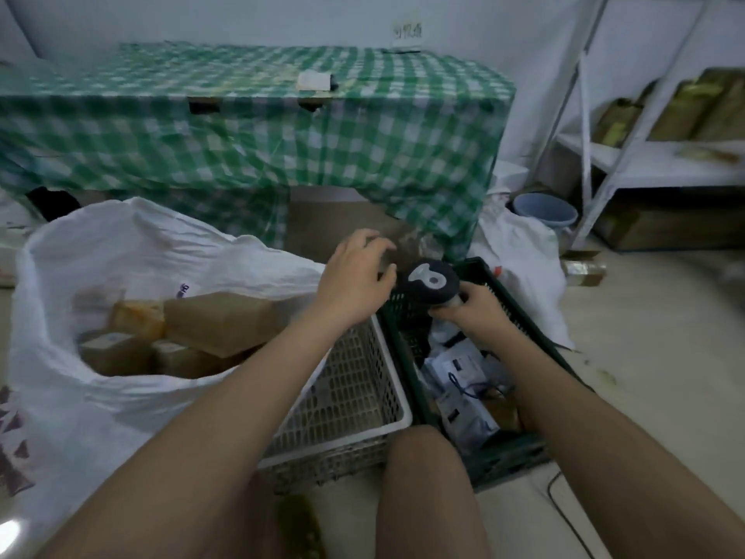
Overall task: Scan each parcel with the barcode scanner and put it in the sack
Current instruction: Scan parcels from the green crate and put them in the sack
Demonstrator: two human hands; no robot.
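Nearest, a bare knee (pixel 427 494) rises between a white mesh basket (pixel 354 401) on the left and a dark green crate (pixel 475 272) on the right, where grey-white parcels (pixel 459 377) lie; farther left, the white sack (pixel 133 252) gapes open with brown boxed parcels (pixel 217 320) inside; over the crate's far end the right hand (pixel 471 306) has its grip closed on the barcode scanner (pixel 433 281), while the left hand (pixel 356 272) hovers beside it, fingers relaxed and holding nothing; beyond stands a table (pixel 250 98) under green checked cloth, shelves (pixel 661 155) far right.

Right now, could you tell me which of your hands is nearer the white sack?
Left. The left hand hovers beside the white sack; the right hand grips the barcode scanner over the green crate.
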